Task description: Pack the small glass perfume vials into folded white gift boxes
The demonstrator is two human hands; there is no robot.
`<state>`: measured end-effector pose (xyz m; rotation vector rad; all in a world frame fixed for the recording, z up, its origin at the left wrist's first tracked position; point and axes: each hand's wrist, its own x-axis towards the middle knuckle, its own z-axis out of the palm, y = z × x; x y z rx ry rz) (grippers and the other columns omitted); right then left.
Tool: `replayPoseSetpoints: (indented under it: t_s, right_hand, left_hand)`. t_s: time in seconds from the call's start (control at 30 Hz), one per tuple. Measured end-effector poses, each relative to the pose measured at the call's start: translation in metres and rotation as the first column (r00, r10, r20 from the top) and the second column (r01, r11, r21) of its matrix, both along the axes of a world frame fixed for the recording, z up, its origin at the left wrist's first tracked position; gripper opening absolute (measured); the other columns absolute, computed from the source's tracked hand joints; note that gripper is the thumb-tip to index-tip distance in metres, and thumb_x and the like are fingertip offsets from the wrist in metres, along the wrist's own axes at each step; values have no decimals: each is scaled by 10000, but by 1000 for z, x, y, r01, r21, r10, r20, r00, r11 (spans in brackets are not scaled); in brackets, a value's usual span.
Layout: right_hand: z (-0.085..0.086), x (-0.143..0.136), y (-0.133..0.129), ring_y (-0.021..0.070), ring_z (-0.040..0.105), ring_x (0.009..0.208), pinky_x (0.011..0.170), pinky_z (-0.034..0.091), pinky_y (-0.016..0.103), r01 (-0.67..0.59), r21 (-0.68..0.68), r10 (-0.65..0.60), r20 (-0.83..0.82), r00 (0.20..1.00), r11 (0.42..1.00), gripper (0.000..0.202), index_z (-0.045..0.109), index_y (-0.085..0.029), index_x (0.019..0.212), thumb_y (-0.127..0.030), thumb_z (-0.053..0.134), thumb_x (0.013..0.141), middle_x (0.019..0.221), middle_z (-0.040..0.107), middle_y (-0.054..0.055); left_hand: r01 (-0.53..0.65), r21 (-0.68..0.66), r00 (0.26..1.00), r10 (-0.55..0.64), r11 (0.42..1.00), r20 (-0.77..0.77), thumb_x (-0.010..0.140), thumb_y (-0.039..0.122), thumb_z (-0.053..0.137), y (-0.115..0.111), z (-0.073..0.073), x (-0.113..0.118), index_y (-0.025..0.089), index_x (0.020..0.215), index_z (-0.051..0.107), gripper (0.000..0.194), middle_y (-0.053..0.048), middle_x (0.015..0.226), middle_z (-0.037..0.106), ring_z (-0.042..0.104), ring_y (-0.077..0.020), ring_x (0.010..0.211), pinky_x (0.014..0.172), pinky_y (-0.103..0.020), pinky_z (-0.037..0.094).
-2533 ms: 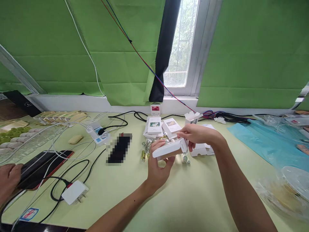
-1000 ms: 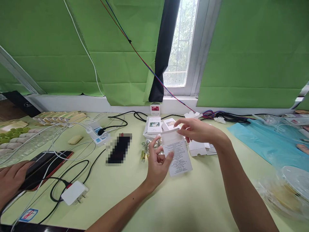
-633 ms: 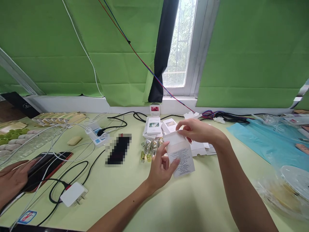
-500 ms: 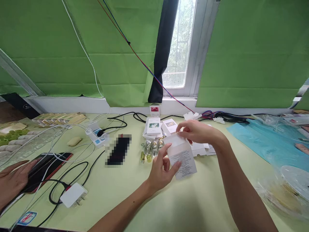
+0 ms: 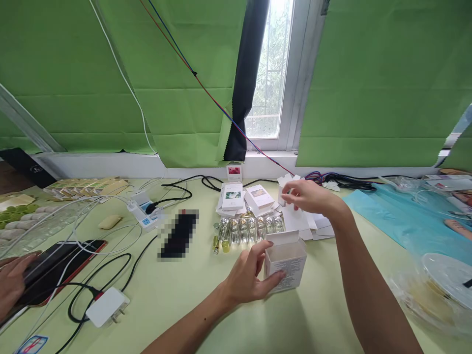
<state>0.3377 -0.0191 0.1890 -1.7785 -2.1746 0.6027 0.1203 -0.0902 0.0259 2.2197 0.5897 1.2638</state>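
Shifted since the earlier frame: the right hand, now off the carton and farther back; the carton, now squared up, mouth upward, rear flap raised.

Far left: another person's hand, on a dark device with a red edge.

Left: white power adapter, prongs out; power strip with a black plug; pixelated dark object, flat on the desk.

Centre: stack of white boxes, the top one with a green picture; before it, glass bottles lying in a row, more of the row now in view.

Centre, front: left hand, clamped on the carton's near left corner, thumb across the printed face. Carton upright, apparently on the desk, steadied by this hand alone; its opening is accessible, its bottom hidden.

Right of centre: right hand, fingers curled, just before a small open white box; contact and grip cannot be told.

Far right: blue plastic sheet; clear container.
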Motion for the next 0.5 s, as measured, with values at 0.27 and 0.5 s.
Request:
replayPoseSetpoints:
  t_s: [0.27,0.5]
  right_hand:
    - [-28,31,30,199,691,788,601,443,238,316,-13,-311,154,938,949,178,697,-138,985,-282,660,888,899,732,106]
    - [-62,50,50,183,647,553,528,460,269,436,-99,-411,200,889,895,214,667,-139,900,-328,737,829,720,688,73]
  left_hand:
    - [-57,18,998,57,998,-39,825,235,737,-1,-3,0,273,1253,332,590,143,617,267,289,-37,426,443,-165,143]
    - [-65,29,996,67,997,-56,843,276,716,1,-5,0,278,1246,319,566,130,639,287,319,-48,444,447,-176,173]
